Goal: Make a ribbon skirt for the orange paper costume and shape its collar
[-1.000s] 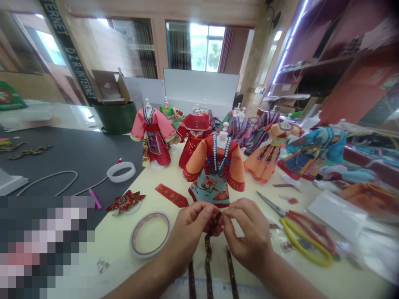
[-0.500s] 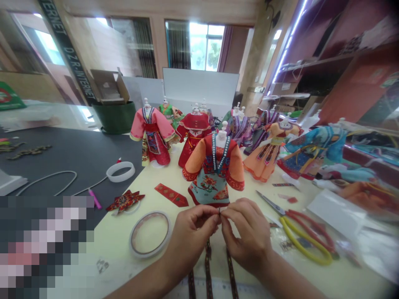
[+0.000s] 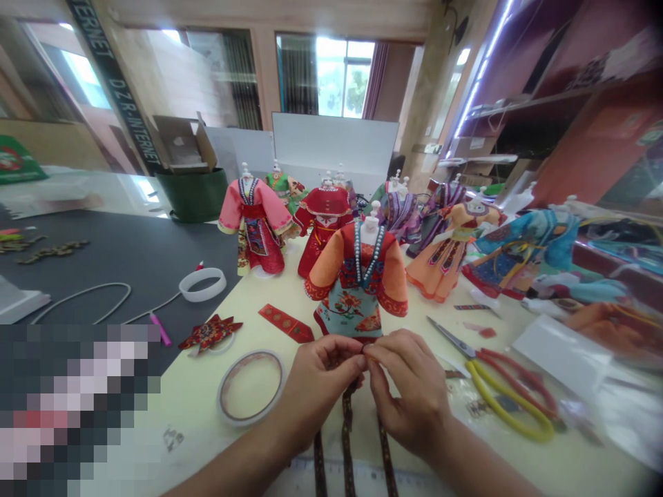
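Observation:
My left hand (image 3: 329, 369) and my right hand (image 3: 411, 390) meet at the fingertips, just in front of a miniature robe (image 3: 349, 307) in orange, red and pale blue on a small white stand. Both are closed in a pinch on the end of a narrow dark patterned ribbon (image 3: 348, 442); the pinched bit is tiny and mostly covered by the fingers. Below my hands, two more lengths of similar ribbon hang or lie, a left strip (image 3: 320, 459) and a right strip (image 3: 386, 459). The upper ends of these strips are hidden.
Left of my hands lie a tape roll (image 3: 251, 386), a red pointed fabric strip (image 3: 286, 323) and a red fabric flower (image 3: 211, 334). Scissors (image 3: 510, 400) with red and yellow handles lie at right. Several dressed stands, including a pink robe (image 3: 256, 224), line the back. A ruler (image 3: 417, 481) crosses the front.
My fingertips have shifted slightly, and the dark end that stuck up between them now shows less. The view has moved a touch; the other things on the table stay put.

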### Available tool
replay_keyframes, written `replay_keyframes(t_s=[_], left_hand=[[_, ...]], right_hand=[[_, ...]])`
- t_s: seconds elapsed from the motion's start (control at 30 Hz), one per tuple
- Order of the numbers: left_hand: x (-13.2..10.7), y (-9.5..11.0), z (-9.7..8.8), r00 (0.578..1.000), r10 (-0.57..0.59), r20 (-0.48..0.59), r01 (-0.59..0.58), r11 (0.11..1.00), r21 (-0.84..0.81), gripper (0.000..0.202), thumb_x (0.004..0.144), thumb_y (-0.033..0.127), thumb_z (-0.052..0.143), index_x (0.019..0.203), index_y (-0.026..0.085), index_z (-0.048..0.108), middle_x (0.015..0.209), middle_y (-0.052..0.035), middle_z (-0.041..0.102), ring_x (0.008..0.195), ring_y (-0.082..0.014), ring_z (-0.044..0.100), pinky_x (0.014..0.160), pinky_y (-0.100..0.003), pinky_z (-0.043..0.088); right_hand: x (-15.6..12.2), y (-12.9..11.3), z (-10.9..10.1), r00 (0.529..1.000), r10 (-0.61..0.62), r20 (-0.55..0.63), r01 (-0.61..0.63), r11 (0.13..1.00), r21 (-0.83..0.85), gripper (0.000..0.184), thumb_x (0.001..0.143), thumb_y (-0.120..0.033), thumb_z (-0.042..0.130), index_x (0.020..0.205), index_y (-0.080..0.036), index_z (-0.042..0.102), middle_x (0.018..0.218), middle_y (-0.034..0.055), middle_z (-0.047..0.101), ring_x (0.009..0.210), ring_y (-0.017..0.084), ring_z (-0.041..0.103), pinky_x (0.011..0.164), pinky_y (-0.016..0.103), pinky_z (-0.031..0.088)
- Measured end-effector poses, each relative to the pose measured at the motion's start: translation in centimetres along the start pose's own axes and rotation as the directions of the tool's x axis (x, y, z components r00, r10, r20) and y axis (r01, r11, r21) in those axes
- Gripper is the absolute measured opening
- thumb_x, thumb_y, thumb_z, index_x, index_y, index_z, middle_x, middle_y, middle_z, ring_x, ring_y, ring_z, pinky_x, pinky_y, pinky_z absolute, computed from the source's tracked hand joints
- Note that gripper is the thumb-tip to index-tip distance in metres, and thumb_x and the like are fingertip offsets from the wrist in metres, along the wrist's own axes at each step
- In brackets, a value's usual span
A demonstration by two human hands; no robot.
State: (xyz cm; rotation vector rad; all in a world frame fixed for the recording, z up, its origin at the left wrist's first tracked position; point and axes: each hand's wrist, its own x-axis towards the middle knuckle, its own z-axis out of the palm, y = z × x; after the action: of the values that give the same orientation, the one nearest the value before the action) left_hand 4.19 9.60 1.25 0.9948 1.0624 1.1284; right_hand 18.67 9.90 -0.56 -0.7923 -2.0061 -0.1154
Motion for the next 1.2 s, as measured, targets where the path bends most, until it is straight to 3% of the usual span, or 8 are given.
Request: replay_keyframes(t_s=[0.2,0.3,0.57,0.63,0.8,0.87,1.0,1.2], left_hand=[[0.1,0.0,-0.1,1.000,-0.016,0.022,0.016,0.999,-0.032,0.013,0.067,0.024,0.067,0.065,0.012,0.061,0.051,0.0020,0.057,0.049,-0.0081,0.050,0.051,-0.019,0.040],[0.0,0.0,-0.1,0.999,-0.006,0.036,0.007,1.000,-0.019,0.013,0.069,0.024,0.065,0.066,0.012,0.060,0.051,0.0020,0.057,0.049,-0.0080,0.050,0.052,-0.019,0.039],[-0.2,-0.1,-0.2,0.998,0.026,0.062,-0.031,0.996,0.086,0.013,0.069,0.024,0.065,0.066,0.013,0.060,0.052,0.0024,0.056,0.051,-0.0086,0.049,0.052,-0.019,0.038],[-0.3,-0.1,-0.3,0.996,0.037,0.085,-0.046,0.992,0.114,0.014,0.070,0.025,0.065,0.067,0.013,0.060,0.054,0.0023,0.055,0.052,-0.0085,0.048,0.052,-0.019,0.037],[-0.2,0.0,-0.3,0.991,0.042,0.130,-0.062,0.985,0.160,0.013,0.074,0.026,0.060,0.070,0.014,0.060,0.054,0.0026,0.054,0.053,-0.0091,0.047,0.052,-0.019,0.037],[-0.2,0.1,-0.3,0.989,0.044,0.141,-0.068,0.982,0.175,0.014,0.075,0.026,0.058,0.070,0.013,0.060,0.056,0.0019,0.054,0.055,-0.0095,0.048,0.055,-0.020,0.038],[-0.1,0.1,-0.3,0.987,0.056,0.152,-0.089,0.971,0.222,0.015,0.075,0.028,0.060,0.075,0.013,0.062,0.065,-0.0004,0.059,0.062,-0.0112,0.051,0.059,-0.021,0.040],[-0.3,-0.2,-0.5,0.979,0.169,0.111,-0.199,0.905,0.376,0.015,0.077,0.028,0.059,0.072,0.014,0.064,0.068,-0.0032,0.063,0.066,-0.0149,0.054,0.062,-0.022,0.041]], right_hand=[[0.4,-0.1,-0.2,0.978,0.202,-0.056,-0.188,0.963,0.194,0.016,0.079,-0.005,0.053,0.089,-0.015,0.059,0.081,0.0064,0.058,0.076,0.018,0.054,0.067,0.033,0.046],[0.9,-0.2,-0.5,0.955,0.296,-0.010,-0.280,0.915,0.289,0.010,0.081,-0.009,0.052,0.085,-0.016,0.059,0.078,0.0050,0.057,0.073,0.016,0.054,0.063,0.030,0.046],[1.4,-0.5,-0.6,0.923,0.379,0.074,-0.377,0.843,0.385,0.010,0.079,-0.014,0.055,0.069,-0.017,0.057,0.065,0.0002,0.054,0.061,0.013,0.052,0.056,0.026,0.042],[1.3,-0.4,-0.6,0.895,0.427,0.132,-0.442,0.803,0.400,0.015,0.079,-0.016,0.053,0.065,-0.017,0.054,0.062,-0.0008,0.052,0.058,0.012,0.050,0.055,0.024,0.041],[1.1,0.0,-0.5,0.767,0.557,0.320,-0.640,0.624,0.448,0.018,0.079,-0.025,0.053,0.062,-0.017,0.051,0.058,-0.0026,0.049,0.056,0.011,0.046,0.052,0.022,0.038],[1.0,0.1,-0.5,0.749,0.570,0.338,-0.659,0.594,0.460,0.019,0.079,-0.027,0.054,0.063,-0.017,0.052,0.058,-0.0027,0.049,0.056,0.011,0.046,0.052,0.022,0.038],[1.2,0.1,-0.6,0.768,0.561,0.309,-0.637,0.624,0.452,0.018,0.079,-0.027,0.055,0.063,-0.017,0.053,0.060,-0.0017,0.053,0.059,0.012,0.049,0.057,0.023,0.040],[1.5,-0.4,-1.0,0.841,0.483,0.243,-0.541,0.750,0.380,0.019,0.080,-0.022,0.053,0.062,-0.018,0.052,0.059,-0.0017,0.052,0.057,0.012,0.049,0.056,0.023,0.040]])
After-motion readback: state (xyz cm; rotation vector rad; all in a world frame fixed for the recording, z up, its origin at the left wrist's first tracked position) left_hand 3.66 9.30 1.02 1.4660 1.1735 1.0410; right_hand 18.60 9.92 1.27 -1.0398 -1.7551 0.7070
